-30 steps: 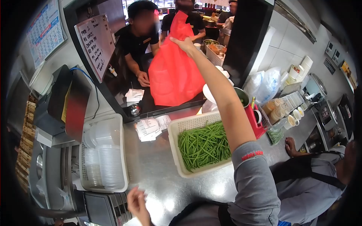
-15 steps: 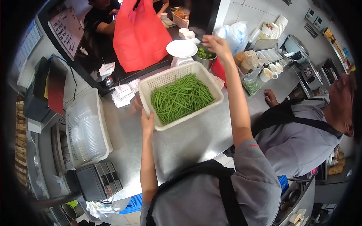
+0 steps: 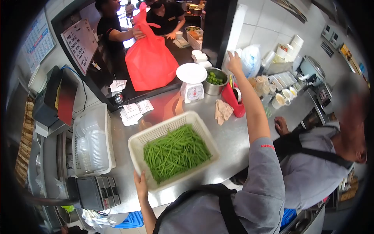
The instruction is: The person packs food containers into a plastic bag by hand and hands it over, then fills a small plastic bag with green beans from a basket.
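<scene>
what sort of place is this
Most likely a restaurant kitchen: there is a basket of green beans at a steel counter, a dial scale near the open hatch, and stacks of clear plastic containers.

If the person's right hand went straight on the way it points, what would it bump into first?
Probably the plastic bags by the wall: the right hand overlaps their left side in the picture. Depth is unclear, so I can't tell whether it touches them.
</scene>
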A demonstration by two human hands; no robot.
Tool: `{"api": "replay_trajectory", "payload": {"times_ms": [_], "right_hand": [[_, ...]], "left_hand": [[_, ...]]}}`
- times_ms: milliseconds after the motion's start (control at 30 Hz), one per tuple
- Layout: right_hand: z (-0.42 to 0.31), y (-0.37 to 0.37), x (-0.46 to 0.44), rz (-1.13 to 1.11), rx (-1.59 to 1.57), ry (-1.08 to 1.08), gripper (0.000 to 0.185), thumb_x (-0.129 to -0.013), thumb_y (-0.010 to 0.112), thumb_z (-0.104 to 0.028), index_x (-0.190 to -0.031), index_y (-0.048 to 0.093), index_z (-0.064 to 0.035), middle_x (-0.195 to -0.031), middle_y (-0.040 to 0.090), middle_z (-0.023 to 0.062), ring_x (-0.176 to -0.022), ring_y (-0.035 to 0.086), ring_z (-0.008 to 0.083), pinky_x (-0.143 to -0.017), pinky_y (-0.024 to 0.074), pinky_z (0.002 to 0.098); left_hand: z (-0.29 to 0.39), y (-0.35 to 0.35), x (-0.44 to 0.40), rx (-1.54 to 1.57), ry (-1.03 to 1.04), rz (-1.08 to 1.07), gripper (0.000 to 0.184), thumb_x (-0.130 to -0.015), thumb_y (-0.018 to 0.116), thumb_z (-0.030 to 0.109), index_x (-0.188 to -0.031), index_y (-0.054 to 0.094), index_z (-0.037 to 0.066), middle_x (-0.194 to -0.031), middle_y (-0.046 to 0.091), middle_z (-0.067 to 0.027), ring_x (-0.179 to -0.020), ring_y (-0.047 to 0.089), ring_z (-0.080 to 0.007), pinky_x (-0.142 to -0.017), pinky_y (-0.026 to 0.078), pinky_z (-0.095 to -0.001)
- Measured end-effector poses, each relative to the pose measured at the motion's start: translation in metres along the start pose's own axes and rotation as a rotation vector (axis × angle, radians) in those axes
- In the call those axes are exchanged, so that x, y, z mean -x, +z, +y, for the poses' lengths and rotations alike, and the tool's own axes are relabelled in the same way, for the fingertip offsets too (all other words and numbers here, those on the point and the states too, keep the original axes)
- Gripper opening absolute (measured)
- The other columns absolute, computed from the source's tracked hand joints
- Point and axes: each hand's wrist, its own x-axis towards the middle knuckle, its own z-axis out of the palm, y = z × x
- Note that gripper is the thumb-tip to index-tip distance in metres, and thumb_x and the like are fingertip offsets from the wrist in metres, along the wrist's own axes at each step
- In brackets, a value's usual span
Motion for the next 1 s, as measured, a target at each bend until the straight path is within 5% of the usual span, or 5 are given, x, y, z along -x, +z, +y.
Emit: {"api": "replay_trajectory", "payload": {"times_ms": [167, 300, 567, 733, 1000], "right_hand": [[0.038, 0.018, -0.051, -0.260, 0.298, 0.006, 0.070, -0.075, 0.050, -0.007, -0.136, 0.031, -0.0351, -0.145, 0.020, 0.0200, -0.122, 0.034, 0.0490, -0.095, 0.0385, 0.0516], [0.067, 0.028, -0.086, -0.336, 0.215, -0.134, 0.047, -0.076, 0.050, -0.008, -0.120, 0.053, -0.0234, -0.125, 0.047, 0.0205, -0.105, 0.054, 0.0382, -0.088, 0.0457, 0.0440], [0.040, -0.027, -0.092, -0.306, 0.184, -0.183, 0.005, -0.078, 0.059, -0.013, -0.082, 0.061, -0.0107, -0.088, 0.061, 0.0145, -0.087, 0.060, 0.0346, -0.071, 0.0475, 0.0428], [0.046, -0.041, -0.107, 0.075, -0.080, -0.295, 0.003, -0.080, 0.055, -0.010, -0.080, 0.058, -0.0086, -0.079, 0.062, 0.0137, -0.078, 0.060, 0.0349, -0.066, 0.0465, 0.0440], [0.060, -0.061, -0.159, -0.066, -0.355, -0.131, 0.007, -0.089, 0.047, -0.011, -0.087, 0.047, -0.0037, -0.065, 0.060, 0.0123, -0.049, 0.060, 0.0228, -0.049, 0.0470, 0.0351]], "left_hand": [[0.033, -0.003, 0.034, 0.149, -0.092, 0.054, 0.050, -0.087, 0.050, 0.009, -0.132, 0.032, -0.005, -0.130, 0.041, -0.0217, -0.117, 0.041, -0.0280, -0.100, 0.030, -0.0358], [0.045, 0.011, 0.030, -0.793, 0.209, 0.296, 0.069, -0.080, 0.061, 0.012, -0.137, 0.023, -0.002, -0.142, 0.015, -0.0299, -0.128, 0.019, -0.0466, -0.105, 0.017, -0.0498], [0.173, 0.158, -0.072, -0.842, 0.688, -0.273, 0.069, -0.082, 0.062, 0.030, -0.135, 0.029, 0.000, -0.142, 0.018, -0.0262, -0.131, 0.019, -0.0412, -0.106, 0.020, -0.0496], [0.200, 0.219, -0.070, -0.786, 0.862, -0.497, 0.061, -0.084, 0.058, 0.034, -0.132, 0.038, 0.003, -0.144, 0.016, -0.0227, -0.132, 0.019, -0.0388, -0.106, 0.021, -0.0492], [0.178, 0.169, -0.058, -0.690, 0.645, -0.672, 0.045, -0.087, 0.055, 0.029, -0.125, 0.048, 0.006, -0.140, 0.029, -0.0193, -0.125, 0.034, -0.0386, -0.102, 0.032, -0.0448]]}}
